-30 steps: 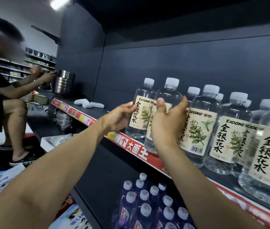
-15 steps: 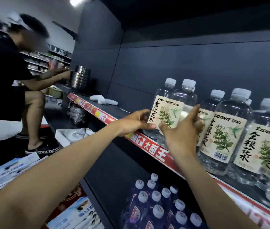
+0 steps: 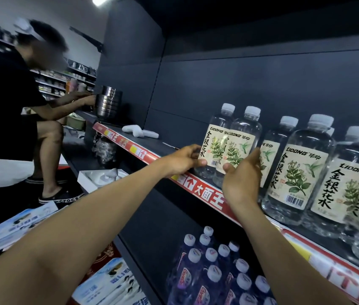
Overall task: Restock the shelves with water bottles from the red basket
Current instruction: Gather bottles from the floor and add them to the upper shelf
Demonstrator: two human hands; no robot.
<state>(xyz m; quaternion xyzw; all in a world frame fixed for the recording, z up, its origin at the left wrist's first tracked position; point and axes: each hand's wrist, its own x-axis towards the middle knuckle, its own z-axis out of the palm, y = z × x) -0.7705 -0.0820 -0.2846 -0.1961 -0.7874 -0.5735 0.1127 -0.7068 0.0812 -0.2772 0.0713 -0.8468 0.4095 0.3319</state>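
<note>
Clear water bottles with cream plant labels and white caps stand in a row on the dark shelf (image 3: 163, 148) with a red price strip. My left hand (image 3: 183, 160) grips the leftmost bottle (image 3: 214, 137) at the lower edge of its label. My right hand (image 3: 243, 179) holds the second bottle (image 3: 243, 137) low down, thumb on the label's front and fingers round its right side. Both bottles stand upright and touch each other. More bottles of the same kind (image 3: 295, 172) fill the shelf to the right. The red basket is not clearly in view.
Another person (image 3: 9, 106) crouches at the left, hands by a stack of steel bowls (image 3: 108, 104) at the shelf's far end. White items (image 3: 140, 132) lie on the shelf. Blue bottles (image 3: 213, 271) stand on the lower shelf. Printed packs (image 3: 112, 282) lie at lower left.
Both hands have slid down to the lower labels. The two end bottles have turned, so their plant pictures now face front. The view has shifted left.
</note>
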